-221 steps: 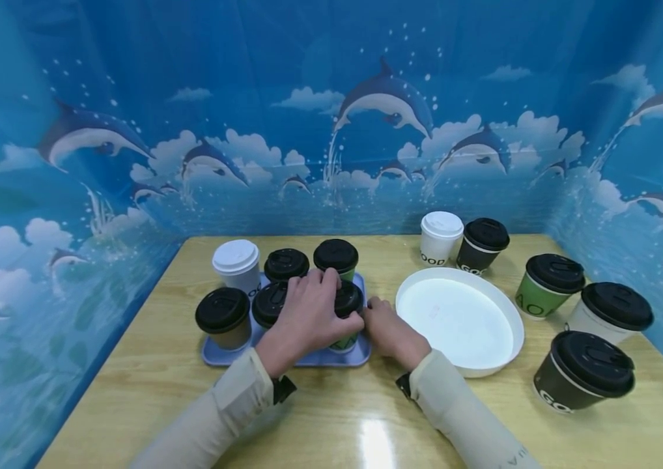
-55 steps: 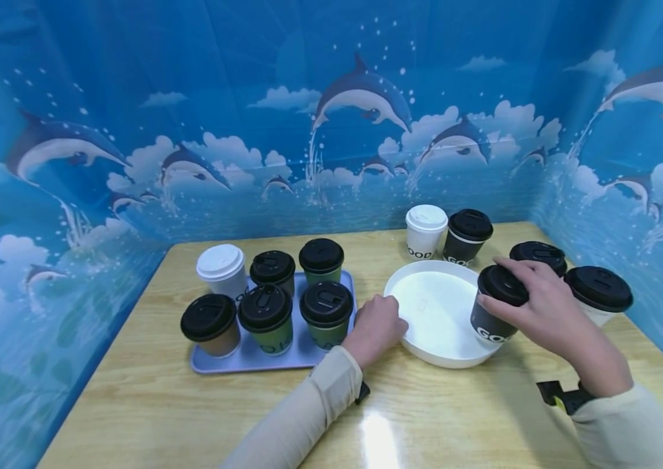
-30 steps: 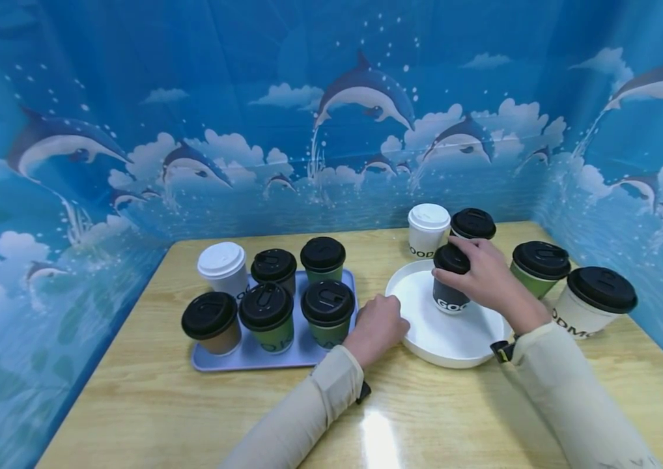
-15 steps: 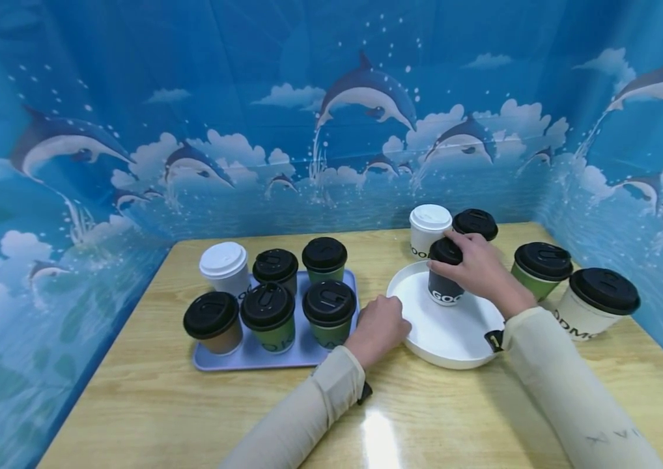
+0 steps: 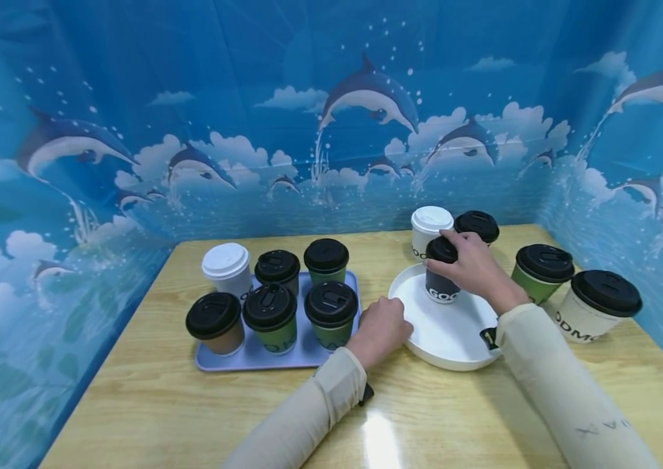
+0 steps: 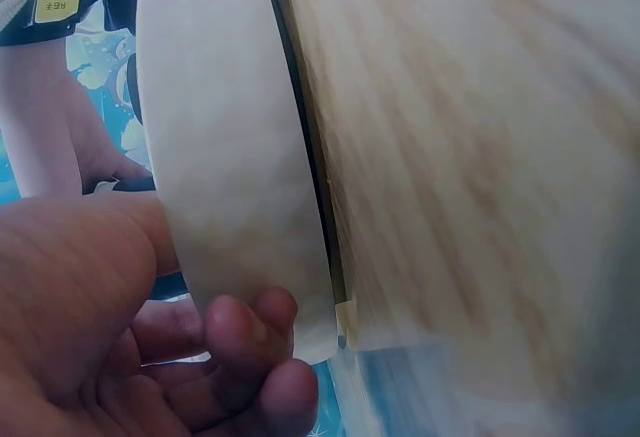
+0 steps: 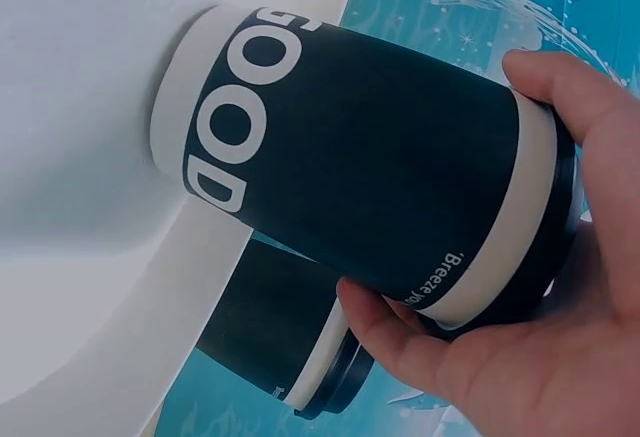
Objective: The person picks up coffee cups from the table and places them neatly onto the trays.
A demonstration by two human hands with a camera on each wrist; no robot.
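Observation:
My right hand [image 5: 477, 268] holds a black paper coffee cup [image 5: 440, 287] by its lid end, thumb on one side and fingers on the other. The cup stands upright in the back part of a round white tray [image 5: 449, 342]. In the right wrist view, white "GOOD" lettering runs round the base of the black cup [image 7: 380, 157], which is right at the tray's floor. My left hand [image 5: 380, 331] grips the tray's left rim. In the left wrist view, curled fingertips [image 6: 285, 397] lie along the outside of the tray wall [image 6: 230, 127], while the thumb is partly hidden behind it.
Left of the round tray, a purple tray [image 5: 302, 357] bears several lidded cups. Behind the round tray stand a white cup [image 5: 425, 236] and another black cup [image 5: 478, 225]. A green cup [image 5: 533, 284] and a cream cup [image 5: 583, 319] are to its right.
My left hand went from a green cup on the purple tray to the round tray's rim. My right hand picked up the black cup at front right, carrying it left and back into the round tray.

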